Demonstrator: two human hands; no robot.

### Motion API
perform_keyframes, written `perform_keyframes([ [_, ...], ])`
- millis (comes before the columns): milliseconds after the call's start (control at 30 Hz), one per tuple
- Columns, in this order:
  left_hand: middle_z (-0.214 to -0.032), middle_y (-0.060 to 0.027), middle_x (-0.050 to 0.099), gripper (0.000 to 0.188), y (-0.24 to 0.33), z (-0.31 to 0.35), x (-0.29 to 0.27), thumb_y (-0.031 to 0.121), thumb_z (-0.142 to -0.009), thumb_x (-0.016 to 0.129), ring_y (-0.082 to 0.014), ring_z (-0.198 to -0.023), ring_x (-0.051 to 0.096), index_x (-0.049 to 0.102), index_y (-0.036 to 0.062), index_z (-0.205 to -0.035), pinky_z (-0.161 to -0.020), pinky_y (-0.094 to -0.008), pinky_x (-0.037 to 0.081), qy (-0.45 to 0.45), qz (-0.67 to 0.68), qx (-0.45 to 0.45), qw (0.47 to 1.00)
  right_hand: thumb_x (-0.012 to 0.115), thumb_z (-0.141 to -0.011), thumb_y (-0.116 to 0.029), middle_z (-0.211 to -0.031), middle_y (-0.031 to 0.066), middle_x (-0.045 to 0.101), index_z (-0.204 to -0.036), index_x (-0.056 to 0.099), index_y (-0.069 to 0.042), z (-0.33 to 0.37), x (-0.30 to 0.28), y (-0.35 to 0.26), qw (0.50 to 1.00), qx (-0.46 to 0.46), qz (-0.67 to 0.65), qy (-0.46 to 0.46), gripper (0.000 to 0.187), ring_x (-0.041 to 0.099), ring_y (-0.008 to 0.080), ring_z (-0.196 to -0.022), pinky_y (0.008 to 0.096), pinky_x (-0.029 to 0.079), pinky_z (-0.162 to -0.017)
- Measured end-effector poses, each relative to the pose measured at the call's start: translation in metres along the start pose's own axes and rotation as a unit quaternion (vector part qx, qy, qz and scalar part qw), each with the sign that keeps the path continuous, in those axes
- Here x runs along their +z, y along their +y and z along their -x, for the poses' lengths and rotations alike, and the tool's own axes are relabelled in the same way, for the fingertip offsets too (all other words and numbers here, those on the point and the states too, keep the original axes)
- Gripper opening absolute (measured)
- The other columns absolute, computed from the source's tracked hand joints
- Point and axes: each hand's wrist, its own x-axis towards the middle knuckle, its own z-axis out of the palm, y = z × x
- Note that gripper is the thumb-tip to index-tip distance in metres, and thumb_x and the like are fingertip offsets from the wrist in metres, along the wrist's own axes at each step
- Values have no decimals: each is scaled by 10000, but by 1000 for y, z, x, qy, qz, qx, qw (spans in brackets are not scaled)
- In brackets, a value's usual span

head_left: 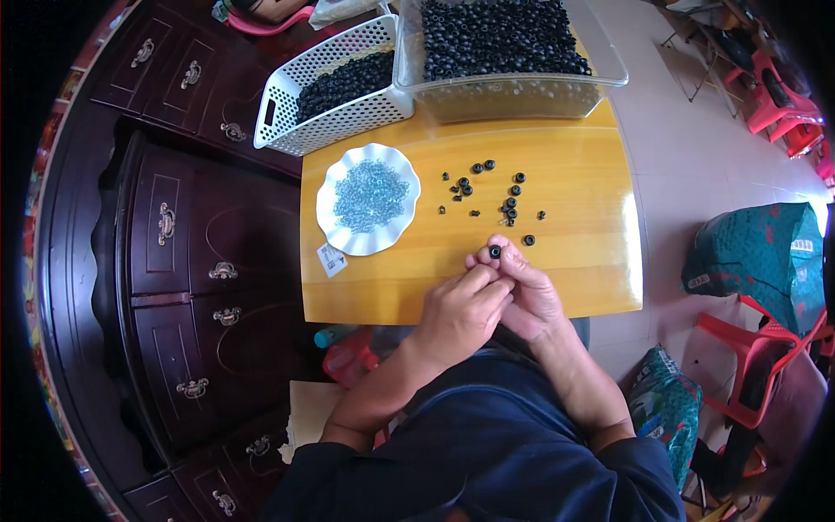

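Observation:
Above the near edge of the yellow table, my two hands meet. My right hand [537, 300] pinches a small round black piece with a hole [495, 251] between thumb and fingers. Against it my left hand [464, 315] is closed, its fingertips touching the right fingers; what it may hold is hidden. Beyond the hands, several loose black round pieces [511, 203] and smaller black bits [474, 213] are scattered on the wood. To their left stands a white scalloped plate [327, 211] heaped with tiny shiny pieces [372, 193] that look like springs.
A white perforated basket [339, 122] and a clear plastic bin [509, 97], both holding black pieces, stand at the table's far side. A white label [331, 259] lies by the plate. Dark wooden drawers [161, 222] line the left; teal bags [752, 261] and red stools [739, 348] are at right.

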Motion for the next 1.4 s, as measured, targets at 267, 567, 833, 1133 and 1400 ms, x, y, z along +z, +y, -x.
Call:
perform_keyframes([
  [267,-886,-88,659,102,2,11,-15,80,-858,705,-297,-785,695,684,64,-956,-645,-406,572,-53,-9,-36,998,707,-952,-165,-1028,85,619,-1174,607,-56,-1,-3,8,999,30,-27,-12,266,582,281,-1105,405,450,-1070],
  [567,-902,-115,670,171,-10,5,-45,-62,-818,754,-231,-747,679,684,-6,-963,-641,-311,535,62,126,-65,988,654,-989,-183,-1116,56,643,-1214,594,-88,0,-5,8,997,51,-5,-49,251,619,225,-1106,408,491,-993],
  [833,-861,-104,696,198,-21,3,-40,-79,-772,801,-185,-732,680,679,-4,-910,-631,-279,533,99,144,-69,982,649,-1001,-158,-1041,26,679,-1178,608,-87,1,6,12,998,65,13,-3,194,674,172,-1004,342,538,-942],
  [1133,-845,-95,701,226,-25,4,-39,-75,-731,834,-183,-702,680,686,3,-882,-617,-279,534,106,119,-51,986,686,-983,-158,-1022,15,684,-1140,629,-86,4,6,12,997,50,57,-5,182,670,140,-989,332,540,-937],
  [1400,-830,-93,693,227,-26,5,-42,-57,-722,845,-180,-684,669,694,10,-877,-606,-282,524,97,106,-41,989,677,-978,-105,-1088,64,679,-1152,630,-72,4,1,16,996,41,72,-22,183,666,204,-1057,374,522,-989],
])
